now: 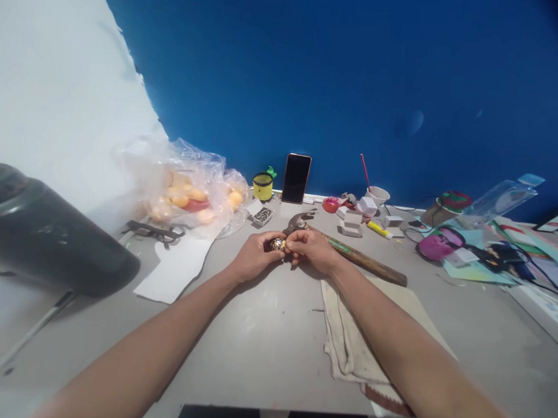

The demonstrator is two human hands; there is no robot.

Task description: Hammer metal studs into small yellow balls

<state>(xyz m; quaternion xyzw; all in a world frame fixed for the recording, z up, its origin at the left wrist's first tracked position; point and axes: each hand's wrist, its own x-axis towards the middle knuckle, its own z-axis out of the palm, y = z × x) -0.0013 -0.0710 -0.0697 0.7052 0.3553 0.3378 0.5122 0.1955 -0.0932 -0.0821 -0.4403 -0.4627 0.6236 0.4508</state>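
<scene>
Mostly hidden between the fingertips, a small glittering piece (277,244) is held just above the middle of the grey table (265,331), too tiny to identify. The left hand (253,257) and right hand (313,247) both pinch it, fingers curled close. Behind them a hammer (367,264) lies partly covered by the right hand. A cloth (342,329) runs under the right forearm. A phone (296,178) leans on the blue wall (347,78).
</scene>
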